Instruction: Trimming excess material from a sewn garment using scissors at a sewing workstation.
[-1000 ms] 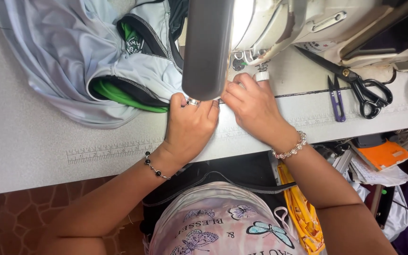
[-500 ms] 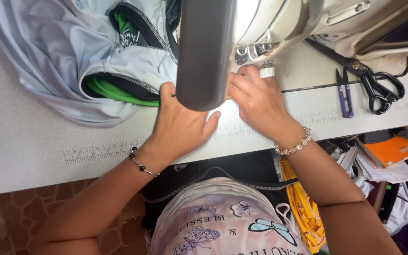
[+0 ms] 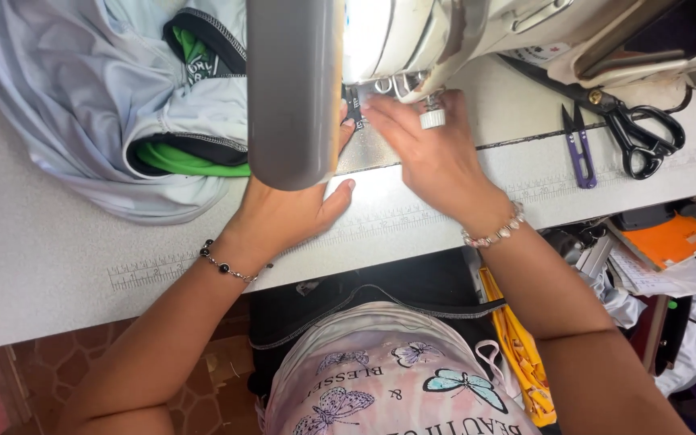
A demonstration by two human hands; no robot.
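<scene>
From my seat I saw the left hand (image 3: 283, 213) lying flat and spread on the table (image 3: 58, 250), its fingers partly hidden under the sewing machine (image 3: 296, 89). The right hand (image 3: 432, 149) lay beside it, fingers stretched towards the needle area, pressing on a small dark piece (image 3: 354, 106) there, probably a label; I could not tell if it pinched anything. The pale grey garment (image 3: 74, 97) with green trim lay bunched to the left. Scissors (image 3: 626, 129) and purple snips (image 3: 577, 149) lay to the right.

Speckled white sewing table (image 3: 58, 258); on it grey-green garment (image 3: 122, 105), black scissors (image 3: 622, 125), purple thread snips (image 3: 577, 145), sewing machine (image 3: 412, 32).
</scene>
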